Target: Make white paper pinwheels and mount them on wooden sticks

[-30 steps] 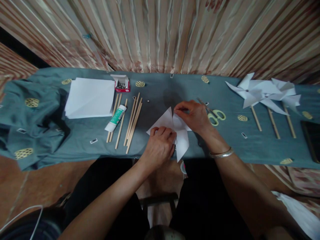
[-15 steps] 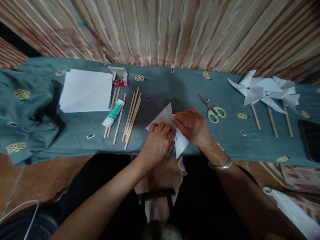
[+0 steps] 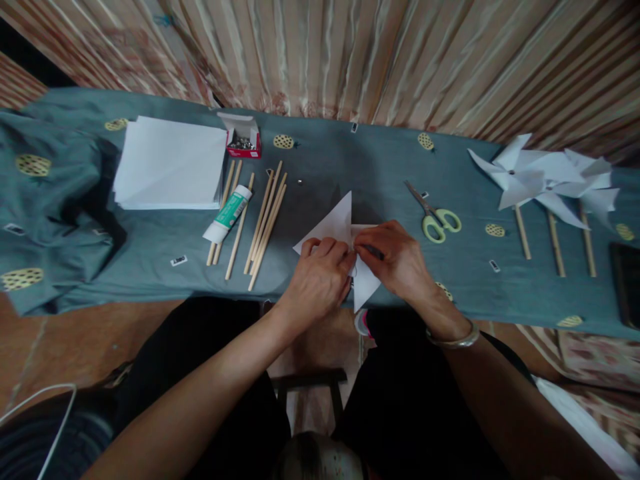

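Note:
A white paper pinwheel, partly folded, lies at the table's front edge under both hands. My left hand is closed on its middle, fingers curled over the paper. From the right, my right hand pinches a paper point close to the centre, its fingertips nearly touching the left ones. The exact spot of the pinch is partly covered by fingers. Right of my hands lie scissors with pale green handles. A small metal pin sits on the cloth beyond the paper.
Wooden sticks and a glue tube lie to the left. Behind them are a paper stack and a red box of pins. Several finished pinwheels rest at right, near a dark phone-like object.
My right fingertips have moved in and down toward the pinwheel's centre, beside my left fingers. The whole view has shifted slightly.

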A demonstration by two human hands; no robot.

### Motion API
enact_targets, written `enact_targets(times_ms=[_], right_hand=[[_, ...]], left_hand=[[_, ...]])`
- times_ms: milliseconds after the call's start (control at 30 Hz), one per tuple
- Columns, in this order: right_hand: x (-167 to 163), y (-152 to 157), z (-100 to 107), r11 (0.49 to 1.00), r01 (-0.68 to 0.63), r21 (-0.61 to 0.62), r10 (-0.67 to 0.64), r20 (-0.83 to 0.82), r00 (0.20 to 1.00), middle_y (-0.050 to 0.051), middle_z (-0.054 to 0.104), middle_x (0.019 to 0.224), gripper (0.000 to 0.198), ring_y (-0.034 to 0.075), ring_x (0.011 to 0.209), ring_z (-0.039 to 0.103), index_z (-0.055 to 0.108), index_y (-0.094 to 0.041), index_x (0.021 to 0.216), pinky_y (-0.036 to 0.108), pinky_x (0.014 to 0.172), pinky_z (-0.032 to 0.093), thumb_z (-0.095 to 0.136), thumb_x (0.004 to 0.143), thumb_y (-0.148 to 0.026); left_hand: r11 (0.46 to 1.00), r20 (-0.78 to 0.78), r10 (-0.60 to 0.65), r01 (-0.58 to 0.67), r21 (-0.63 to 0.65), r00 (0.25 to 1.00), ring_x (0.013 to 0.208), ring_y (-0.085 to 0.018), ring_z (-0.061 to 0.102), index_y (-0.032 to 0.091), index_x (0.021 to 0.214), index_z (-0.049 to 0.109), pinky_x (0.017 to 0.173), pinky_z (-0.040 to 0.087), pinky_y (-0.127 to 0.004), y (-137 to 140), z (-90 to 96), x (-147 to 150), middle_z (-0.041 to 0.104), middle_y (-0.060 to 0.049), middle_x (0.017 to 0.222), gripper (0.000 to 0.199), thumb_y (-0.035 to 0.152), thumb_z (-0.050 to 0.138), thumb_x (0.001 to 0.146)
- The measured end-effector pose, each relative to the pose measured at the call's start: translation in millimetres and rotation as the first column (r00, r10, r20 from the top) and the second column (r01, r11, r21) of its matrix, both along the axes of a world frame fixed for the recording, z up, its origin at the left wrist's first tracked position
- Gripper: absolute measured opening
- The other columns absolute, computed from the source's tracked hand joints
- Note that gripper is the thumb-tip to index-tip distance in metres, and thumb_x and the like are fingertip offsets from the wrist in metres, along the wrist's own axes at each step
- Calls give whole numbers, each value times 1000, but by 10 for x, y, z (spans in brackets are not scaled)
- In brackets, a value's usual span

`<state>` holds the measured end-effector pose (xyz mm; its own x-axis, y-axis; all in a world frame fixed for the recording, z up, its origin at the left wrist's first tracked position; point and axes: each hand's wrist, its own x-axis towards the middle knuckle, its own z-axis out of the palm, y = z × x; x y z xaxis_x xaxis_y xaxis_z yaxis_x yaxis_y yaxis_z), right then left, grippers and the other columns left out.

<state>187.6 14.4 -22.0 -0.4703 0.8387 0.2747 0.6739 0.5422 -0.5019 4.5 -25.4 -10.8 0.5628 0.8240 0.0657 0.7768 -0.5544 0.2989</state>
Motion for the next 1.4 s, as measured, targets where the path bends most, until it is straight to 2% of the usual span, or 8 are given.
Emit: enact_targets(times_ms=[333, 867, 1200, 1400], right_hand=[[16, 5, -47, 995, -61, 77, 61, -6, 998, 6, 76, 95, 19, 23, 90, 64, 72, -20, 89, 42, 88, 50, 54, 93, -19], [33, 11, -17, 989, -109, 101, 105, 46, 993, 6, 76, 96, 18, 21, 87, 65, 72, -17, 91, 39, 86, 52, 54, 95, -17], [64, -43, 59, 981, -177, 78, 168, 116, 979, 12, 74, 106, 22, 25, 97, 64, 74, -13, 95, 43, 91, 53, 51, 95, -14], [104, -46, 75, 978, -206, 40, 200, 130, 971, 13, 72, 114, 27, 27, 105, 62, 73, -13, 103, 46, 96, 52, 51, 90, -8]], left_hand=[[1000, 4, -4, 4, 29, 1000, 107, -30, 53, 13, 120, 61, 93, 38, -46, 2, -25, 9, 64, -11, 112, 30, 21, 51, 93], [999, 9, -4, 4, 39, 1000, 107, -30, 54, 13, 119, 62, 93, 37, -45, -6, -36, -2, 64, -10, 110, 29, 21, 52, 94], [998, -1, -6, 6, 56, 1000, 106, -30, 55, 14, 120, 62, 92, 38, -45, 3, -38, -2, 65, -11, 110, 30, 23, 54, 93], [993, 12, -9, 8, 121, 1000, 106, -29, 56, 15, 118, 63, 93, 38, -45, 9, -86, -27, 68, -10, 109, 27, 22, 54, 93]])
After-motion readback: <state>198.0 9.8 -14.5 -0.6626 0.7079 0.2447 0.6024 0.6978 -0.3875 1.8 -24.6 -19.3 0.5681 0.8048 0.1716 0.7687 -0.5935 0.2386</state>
